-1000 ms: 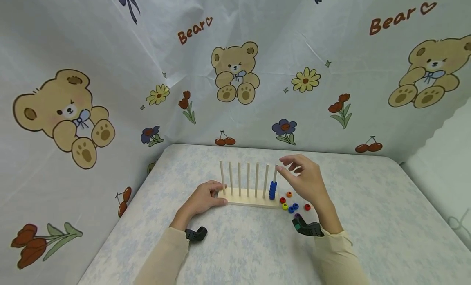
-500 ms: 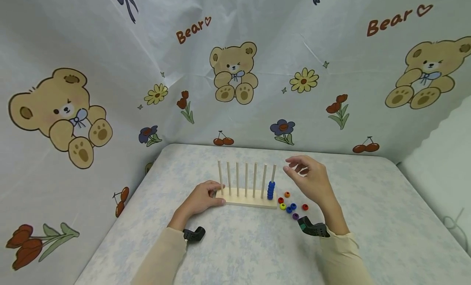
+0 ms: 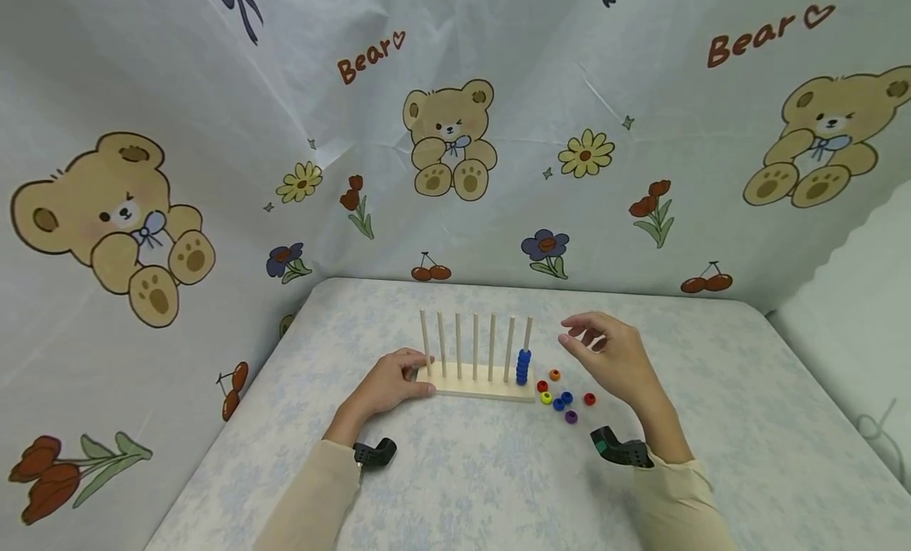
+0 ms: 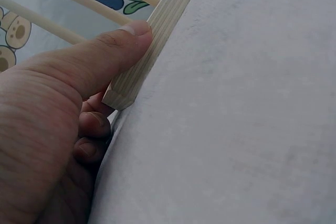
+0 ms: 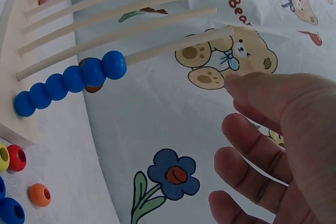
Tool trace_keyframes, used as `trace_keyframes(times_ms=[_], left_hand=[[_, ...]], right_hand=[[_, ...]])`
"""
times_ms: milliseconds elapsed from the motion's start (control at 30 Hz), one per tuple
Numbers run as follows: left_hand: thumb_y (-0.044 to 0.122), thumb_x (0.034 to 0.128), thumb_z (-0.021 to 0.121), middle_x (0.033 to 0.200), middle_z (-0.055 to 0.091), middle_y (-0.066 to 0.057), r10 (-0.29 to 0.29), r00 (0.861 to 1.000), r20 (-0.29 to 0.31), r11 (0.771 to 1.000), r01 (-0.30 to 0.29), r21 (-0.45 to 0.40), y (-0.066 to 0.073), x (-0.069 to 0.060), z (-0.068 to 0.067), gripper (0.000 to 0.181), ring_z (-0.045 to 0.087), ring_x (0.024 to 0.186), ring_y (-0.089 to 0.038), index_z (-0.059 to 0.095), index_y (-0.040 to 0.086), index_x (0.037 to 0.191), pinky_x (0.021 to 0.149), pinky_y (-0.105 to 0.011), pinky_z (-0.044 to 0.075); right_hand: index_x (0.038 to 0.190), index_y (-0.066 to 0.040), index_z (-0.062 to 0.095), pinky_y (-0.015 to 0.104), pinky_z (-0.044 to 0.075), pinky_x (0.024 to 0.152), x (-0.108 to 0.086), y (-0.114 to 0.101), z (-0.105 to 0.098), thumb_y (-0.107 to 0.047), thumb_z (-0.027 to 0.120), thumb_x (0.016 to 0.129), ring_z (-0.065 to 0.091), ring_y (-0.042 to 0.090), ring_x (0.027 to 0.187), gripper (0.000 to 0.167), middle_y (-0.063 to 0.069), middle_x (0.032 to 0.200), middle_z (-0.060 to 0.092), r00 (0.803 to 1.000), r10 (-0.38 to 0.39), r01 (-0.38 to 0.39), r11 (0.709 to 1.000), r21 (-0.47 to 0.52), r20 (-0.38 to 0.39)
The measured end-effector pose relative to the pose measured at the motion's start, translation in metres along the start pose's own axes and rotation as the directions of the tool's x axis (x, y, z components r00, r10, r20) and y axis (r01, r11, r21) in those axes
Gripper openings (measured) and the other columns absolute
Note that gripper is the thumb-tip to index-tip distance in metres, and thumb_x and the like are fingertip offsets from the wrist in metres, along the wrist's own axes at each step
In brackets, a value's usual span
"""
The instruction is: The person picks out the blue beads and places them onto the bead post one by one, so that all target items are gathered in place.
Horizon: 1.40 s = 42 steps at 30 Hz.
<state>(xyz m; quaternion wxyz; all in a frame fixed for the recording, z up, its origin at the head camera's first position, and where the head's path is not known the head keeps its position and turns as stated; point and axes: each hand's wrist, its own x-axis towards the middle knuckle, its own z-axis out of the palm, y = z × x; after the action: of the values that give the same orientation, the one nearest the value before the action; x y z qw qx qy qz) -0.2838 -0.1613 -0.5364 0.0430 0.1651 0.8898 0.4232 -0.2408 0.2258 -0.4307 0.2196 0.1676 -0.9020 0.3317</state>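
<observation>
A wooden peg rack (image 3: pixel 477 383) with a row of upright pegs stands on the table. My left hand (image 3: pixel 390 383) grips its left end; in the left wrist view the thumb (image 4: pixel 123 43) lies along the front edge of the base, with fingers curled behind. Several blue beads (image 3: pixel 523 367) are stacked on the rightmost peg, whose top part is bare. Right of the rack my right hand (image 3: pixel 612 357) hovers with loosely bent fingers and nothing between them. Under it lie loose beads: an orange bead (image 3: pixel 555 375), a yellow bead (image 3: pixel 546 398), a purple bead (image 3: pixel 572 417), plus red and blue ones.
A pale floral cloth covers the table (image 3: pixel 455 472). Behind it hangs a white sheet (image 3: pixel 498 219) printed with bears and flowers. One red bead (image 3: pixel 590 399) lies a little apart from the others, to the right.
My right hand has moved away from the top of the rightmost peg, to the right and slightly lower. My left hand keeps its grip on the rack.
</observation>
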Motion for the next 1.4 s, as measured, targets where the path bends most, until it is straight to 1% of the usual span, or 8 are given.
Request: trace_keyframes(times_ms=[233, 433, 700, 867, 967, 1067, 1300, 1400], left_hand=[[0.045, 0.0769, 0.086, 0.113, 0.063, 0.014, -0.008, 1.000, 0.000, 1.000, 0.008, 0.009, -0.001, 0.000, 0.000, 0.050, 0.049, 0.080, -0.015, 0.071, 0.034, 0.124, 0.071, -0.030, 0.040], [0.043, 0.0771, 0.086, 0.114, 0.063, 0.014, -0.010, 1.000, -0.007, 1.000, 0.010, 0.002, -0.002, 0.000, 0.001, 0.049, 0.049, 0.081, -0.015, 0.071, 0.034, 0.123, 0.071, -0.030, 0.040], [0.043, 0.0777, 0.086, 0.114, 0.063, 0.014, -0.017, 1.000, -0.004, 1.000, 0.017, 0.010, -0.002, 0.000, 0.001, 0.052, 0.048, 0.079, -0.015, 0.070, 0.032, 0.126, 0.069, -0.029, 0.040], [0.044, 0.0773, 0.086, 0.112, 0.063, 0.014, -0.010, 1.000, -0.006, 1.000, 0.010, 0.000, -0.001, 0.001, 0.000, 0.052, 0.048, 0.079, -0.015, 0.070, 0.031, 0.126, 0.068, -0.029, 0.039], [0.044, 0.0770, 0.086, 0.112, 0.063, 0.014, -0.006, 1.000, -0.005, 1.000, 0.006, -0.004, -0.001, 0.000, 0.000, 0.052, 0.048, 0.079, -0.015, 0.071, 0.031, 0.125, 0.069, -0.029, 0.039], [0.045, 0.0767, 0.086, 0.112, 0.063, 0.014, -0.002, 1.000, -0.006, 1.000, 0.002, -0.002, -0.001, 0.000, 0.000, 0.052, 0.048, 0.080, -0.015, 0.071, 0.031, 0.125, 0.068, -0.029, 0.039], [0.045, 0.0770, 0.086, 0.112, 0.063, 0.014, -0.005, 1.000, -0.006, 1.000, 0.005, 0.009, -0.004, 0.001, 0.001, 0.051, 0.048, 0.079, -0.015, 0.070, 0.033, 0.125, 0.069, -0.029, 0.039], [0.045, 0.0773, 0.085, 0.112, 0.063, 0.014, -0.009, 1.000, -0.008, 1.000, 0.009, 0.014, -0.004, 0.001, 0.001, 0.051, 0.048, 0.079, -0.015, 0.070, 0.034, 0.124, 0.069, -0.029, 0.039]], right_hand=[[0.110, -0.016, 0.073, 0.026, 0.053, 0.069, -0.003, 0.013, -0.004, -0.023, 0.075, 0.092, 0.056, 0.010, 0.080, 0.019, -0.003, 0.091, 0.068, 0.998, -0.024, 0.022, 1.000, 0.021, 0.064], [0.109, -0.019, 0.074, 0.026, 0.050, 0.072, -0.006, 0.033, -0.002, -0.027, 0.072, 0.094, 0.055, 0.012, 0.081, 0.017, -0.004, 0.091, 0.069, 0.987, 0.040, -0.046, 0.998, 0.036, 0.153], [0.109, -0.018, 0.075, 0.028, 0.049, 0.075, -0.009, 0.052, 0.008, -0.028, 0.072, 0.094, 0.057, 0.013, 0.083, 0.018, -0.005, 0.093, 0.070, 0.956, 0.079, -0.101, 0.993, 0.063, 0.283], [0.110, -0.013, 0.075, 0.030, 0.050, 0.076, -0.011, 0.058, 0.012, -0.024, 0.071, 0.094, 0.057, 0.015, 0.086, 0.019, -0.004, 0.096, 0.070, 0.918, 0.108, -0.148, 0.986, 0.077, 0.380], [0.109, -0.014, 0.075, 0.032, 0.051, 0.078, -0.012, 0.063, 0.015, -0.023, 0.072, 0.094, 0.059, 0.016, 0.089, 0.017, -0.004, 0.099, 0.071, 0.895, 0.118, -0.170, 0.982, 0.084, 0.431], [0.107, -0.015, 0.075, 0.032, 0.051, 0.078, -0.013, 0.065, 0.018, -0.021, 0.072, 0.093, 0.059, 0.016, 0.090, 0.016, -0.003, 0.100, 0.071, 0.878, 0.131, -0.190, 0.978, 0.083, 0.460], [0.108, -0.011, 0.074, 0.028, 0.048, 0.061, -0.015, 0.067, 0.023, -0.012, 0.071, 0.090, 0.057, 0.019, 0.083, 0.019, 0.002, 0.094, 0.067, 0.853, 0.158, -0.236, 0.967, 0.097, 0.498], [0.107, -0.011, 0.074, 0.028, 0.046, 0.060, -0.016, 0.068, 0.025, -0.013, 0.071, 0.090, 0.055, 0.020, 0.081, 0.018, 0.002, 0.092, 0.066, 0.843, 0.181, -0.260, 0.962, 0.089, 0.507]])
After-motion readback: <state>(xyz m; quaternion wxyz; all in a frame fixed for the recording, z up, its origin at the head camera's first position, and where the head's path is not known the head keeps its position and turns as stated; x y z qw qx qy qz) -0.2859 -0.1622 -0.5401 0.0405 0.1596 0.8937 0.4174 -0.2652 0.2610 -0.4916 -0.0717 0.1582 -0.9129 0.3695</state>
